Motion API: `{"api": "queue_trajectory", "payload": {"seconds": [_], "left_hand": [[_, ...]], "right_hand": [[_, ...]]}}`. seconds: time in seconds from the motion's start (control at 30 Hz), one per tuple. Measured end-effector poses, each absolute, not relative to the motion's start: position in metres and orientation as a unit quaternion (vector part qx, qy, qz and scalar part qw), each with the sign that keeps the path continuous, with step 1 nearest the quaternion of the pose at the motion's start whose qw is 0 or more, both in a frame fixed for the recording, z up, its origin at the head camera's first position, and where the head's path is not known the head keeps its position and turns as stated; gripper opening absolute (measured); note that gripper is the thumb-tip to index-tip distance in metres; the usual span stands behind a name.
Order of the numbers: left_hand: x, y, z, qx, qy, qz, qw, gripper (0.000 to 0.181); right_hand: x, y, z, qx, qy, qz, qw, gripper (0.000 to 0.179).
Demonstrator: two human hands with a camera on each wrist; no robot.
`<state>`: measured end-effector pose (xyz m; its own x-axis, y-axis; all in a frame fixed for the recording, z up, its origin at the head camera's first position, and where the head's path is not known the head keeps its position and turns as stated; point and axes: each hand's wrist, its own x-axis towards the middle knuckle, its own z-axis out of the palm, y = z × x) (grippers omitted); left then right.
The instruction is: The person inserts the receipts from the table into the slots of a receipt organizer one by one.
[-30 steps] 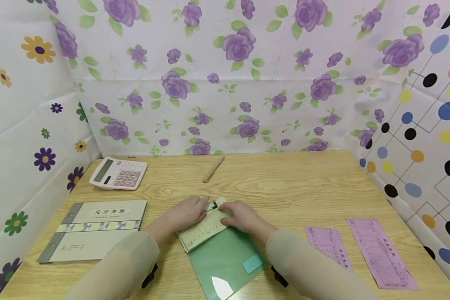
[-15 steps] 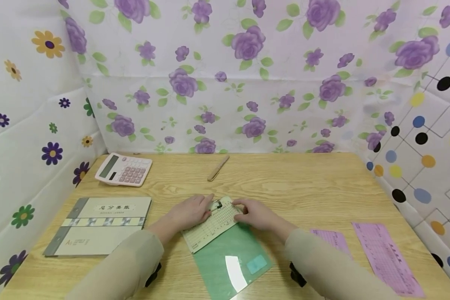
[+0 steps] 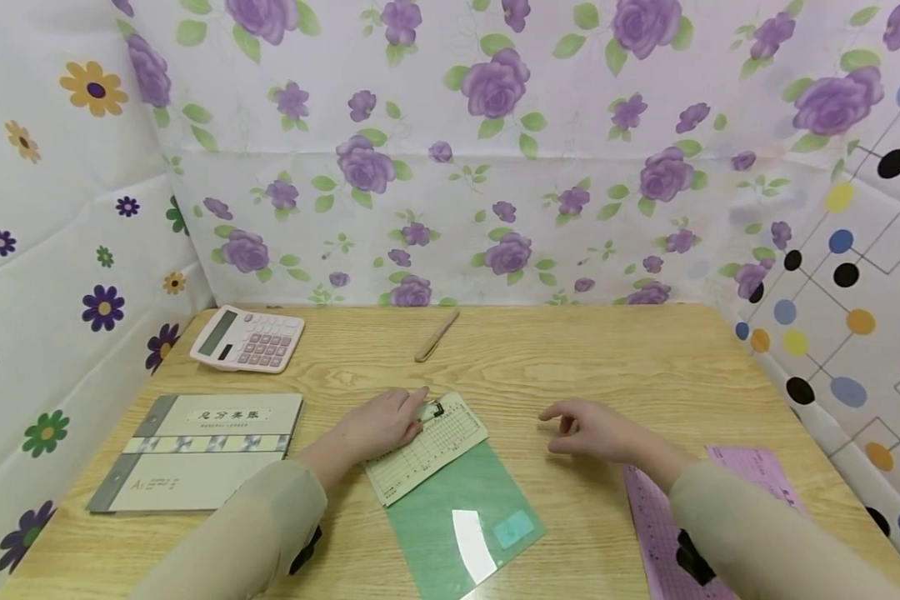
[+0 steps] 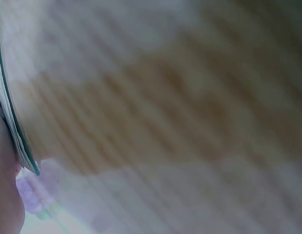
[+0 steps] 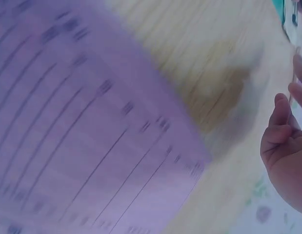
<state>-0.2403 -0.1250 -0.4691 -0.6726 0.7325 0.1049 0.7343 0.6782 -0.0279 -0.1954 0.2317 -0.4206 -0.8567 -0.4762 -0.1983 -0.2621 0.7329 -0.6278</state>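
Note:
My left hand (image 3: pixel 378 425) holds the top left edge of a green clipboard (image 3: pixel 450 500), thumb on the paper and index finger by the black-tipped wire clip (image 3: pixel 435 408); its other fingers are hidden. Under the clip lies a pale yellow gridded paper form (image 3: pixel 431 446), across the board's upper part. In the left wrist view only the edge of the clipboard (image 4: pixel 19 141) shows beside the hand. My right hand (image 3: pixel 585 429), loosely curled and holding nothing, hovers between the clipboard and a pink form (image 3: pixel 645 517). That pink form (image 5: pixel 102 131) fills much of the right wrist view.
A second pink form (image 3: pixel 757 467) lies partly under the right sleeve. To the left are a ledger book (image 3: pixel 210 454) and a pink calculator (image 3: pixel 247 340). A beige pen (image 3: pixel 437 336) lies at the back of the wooden table (image 3: pixel 585 358). Patterned cloth surrounds the table.
My right hand has let go of the yellow form's right end and moved right, near the pink forms. My left hand stays at the clip, while the clipboard has shifted little in view.

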Motion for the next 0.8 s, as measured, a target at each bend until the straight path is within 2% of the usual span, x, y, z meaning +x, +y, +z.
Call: {"api": "queue_trajectory", "payload": {"seconds": [0.43, 0.8], "left_hand": [[-0.238, -0.125, -0.469, -0.405, -0.911, -0.013, 0.074, 0.056], [-0.236, -0.124, -0.466, -0.397, -0.916, -0.018, 0.062, 0.056]], "right_hand": [[-0.171, 0.305, -0.415, -0.199, 0.926, -0.269, 0.175, 0.051], [-0.158, 0.343, -0.426, -0.186, 0.937, -0.238, 0.175, 0.033]]}}
